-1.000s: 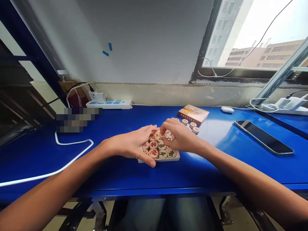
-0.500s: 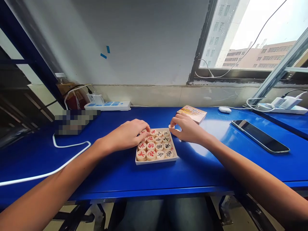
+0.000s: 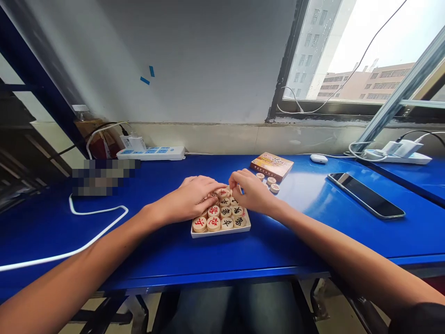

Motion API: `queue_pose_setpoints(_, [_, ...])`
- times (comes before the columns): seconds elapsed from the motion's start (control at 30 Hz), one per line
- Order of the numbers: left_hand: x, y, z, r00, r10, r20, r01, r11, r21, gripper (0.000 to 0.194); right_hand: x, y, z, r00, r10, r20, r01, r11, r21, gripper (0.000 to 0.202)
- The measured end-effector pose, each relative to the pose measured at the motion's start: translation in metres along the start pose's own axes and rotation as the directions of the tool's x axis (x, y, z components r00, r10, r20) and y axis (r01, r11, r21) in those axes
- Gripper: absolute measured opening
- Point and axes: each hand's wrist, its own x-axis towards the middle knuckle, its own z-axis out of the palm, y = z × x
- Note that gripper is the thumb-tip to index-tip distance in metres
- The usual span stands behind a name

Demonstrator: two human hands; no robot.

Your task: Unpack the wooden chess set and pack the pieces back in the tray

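Head camera view: nearest us, the blue tabletop (image 3: 156,260) runs up to a white tray (image 3: 222,233) beneath our hands. Its front row of xiangqi pieces (image 3: 213,223) lies face up on our side of the grip, two lettered red, two black. Our left hand (image 3: 193,197) bends over the tray's left part, touching pieces; we cannot tell whether it grasps one. Our right hand (image 3: 255,191) curls over the far right corner, and whether its fingers pinch anything we cannot tell. Well right of it lies a smartphone (image 3: 365,195). Just past its knuckles we see loose pieces (image 3: 274,188), then a printed cardboard box (image 3: 278,170); farther beyond the left hand, a power strip (image 3: 167,152).
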Motion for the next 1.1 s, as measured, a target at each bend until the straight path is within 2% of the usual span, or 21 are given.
queue_pose_setpoints(0.07, [0.001, -0.002, 0.000, 1.000, -0.008, -0.015, 0.008, 1.000, -0.007, 0.042, 0.002, -0.001, -0.012, 0.998, 0.012, -0.056, -0.013, 1.000, -0.015, 0.015])
queue_pose_setpoints(0.17, [0.003, -0.005, 0.000, 1.000, -0.009, -0.012, 0.009, 1.000, -0.015, 0.037, -0.005, 0.005, -0.040, 0.993, 0.016, -0.113, -0.028, 0.995, -0.099, 0.006])
queue_pose_setpoints(0.23, [0.004, -0.006, 0.000, 1.000, -0.019, -0.017, 0.018, 0.999, -0.027, 0.032, -0.022, 0.021, -0.062, 0.976, 0.064, -0.209, -0.113, 0.966, -0.232, 0.005])
queue_pose_setpoints(0.27, [0.004, -0.006, 0.001, 0.999, -0.031, -0.030, 0.030, 0.999, -0.032, 0.031, -0.035, 0.035, -0.072, 0.943, 0.123, -0.308, -0.225, 0.920, -0.320, 0.013])
queue_pose_setpoints(0.3, [0.005, -0.005, 0.001, 0.998, -0.049, -0.050, 0.048, 0.998, -0.035, 0.030, -0.050, 0.051, -0.081, 0.876, 0.190, -0.443, -0.384, 0.832, -0.400, 0.020])
queue_pose_setpoints(0.33, [0.006, -0.004, 0.001, 0.995, -0.070, -0.073, 0.068, 0.997, -0.037, 0.029, -0.067, 0.070, -0.089, 0.776, 0.252, -0.578, -0.559, 0.701, -0.444, 0.030])
queue_pose_setpoints(0.4, [0.006, -0.002, 0.002, 0.987, -0.112, -0.112, 0.108, 0.993, -0.045, 0.029, -0.103, 0.109, -0.101, 0.593, 0.380, -0.710, -0.790, 0.444, -0.422, 0.042])
queue_pose_setpoints(0.43, [0.007, -0.001, 0.003, 0.983, -0.132, -0.125, 0.126, 0.991, -0.054, 0.030, -0.119, 0.127, -0.105, 0.536, 0.480, -0.694, -0.842, 0.362, -0.400, 0.042])
queue_pose_setpoints(0.47, [0.007, 0.000, 0.003, 0.980, -0.150, -0.133, 0.142, 0.988, -0.065, 0.032, -0.133, 0.142, -0.107, 0.495, 0.608, -0.621, -0.868, 0.315, -0.384, 0.042])
queue_pose_setpoints(0.5, [0.007, 0.000, 0.004, 0.977, -0.167, -0.136, 0.157, 0.985, -0.077, 0.033, -0.145, 0.154, -0.109, 0.427, 0.686, -0.589, -0.900, 0.258, -0.351, 0.041])
queue_pose_setpoints(0.6, [0.008, 0.002, 0.008, 0.968, -0.217, -0.128, 0.204, 0.973, -0.105, 0.038, -0.163, 0.170, -0.110, 0.415, 0.723, -0.553, -0.903, 0.253, -0.346, 0.041])
queue_pose_setpoints(0.77, [0.011, 0.005, 0.010, 0.962, -0.252, -0.106, 0.237, 0.962, -0.133, 0.034, -0.163, 0.162, -0.105, 0.496, 0.630, -0.598, -0.865, 0.300, -0.401, 0.041])
queue_pose_setpoints(0.83, [0.012, 0.009, 0.011, 0.964, -0.244, -0.108, 0.225, 0.961, -0.164, 0.027, -0.164, 0.163, -0.106, 0.503, 0.630, -0.592, -0.858, 0.285, -0.426, 0.038])
queue_pose_setpoints(0.9, [0.013, 0.012, 0.012, 0.970, -0.213, -0.115, 0.186, 0.960, -0.211, 0.021, -0.165, 0.168, -0.109, 0.463, 0.599, -0.653, -0.882, 0.240, -0.405, 0.032])
queue_pose_setpoints(0.97, [0.013, 0.014, 0.013, 0.982, -0.156, -0.106, 0.123, 0.956, -0.265, 0.016, -0.166, 0.171, -0.114, 0.389, 0.490, -0.780, -0.921, 0.205, -0.330, 0.023])
queue_pose_setpoints(1.0, [0.013, 0.015, 0.013, 0.987, -0.125, -0.098, 0.092, 0.953, -0.289, 0.013, -0.166, 0.169, -0.115, 0.363, 0.436, -0.823, -0.930, 0.217, -0.295, 0.020])
queue_pose_setpoints(1.03, [0.013, 0.015, 0.012, 0.990, -0.103, -0.093, 0.069, 0.949, -0.309, 0.010, -0.166, 0.164, -0.116, 0.366, 0.405, -0.838, -0.926, 0.254, -0.281, 0.018])
queue_pose_setpoints(1.1, [0.012, 0.015, 0.010, 0.989, -0.112, -0.095, 0.073, 0.936, -0.345, 0.008, -0.162, 0.140, -0.111, 0.456, 0.394, -0.798, -0.873, 0.372, -0.315, 0.017])
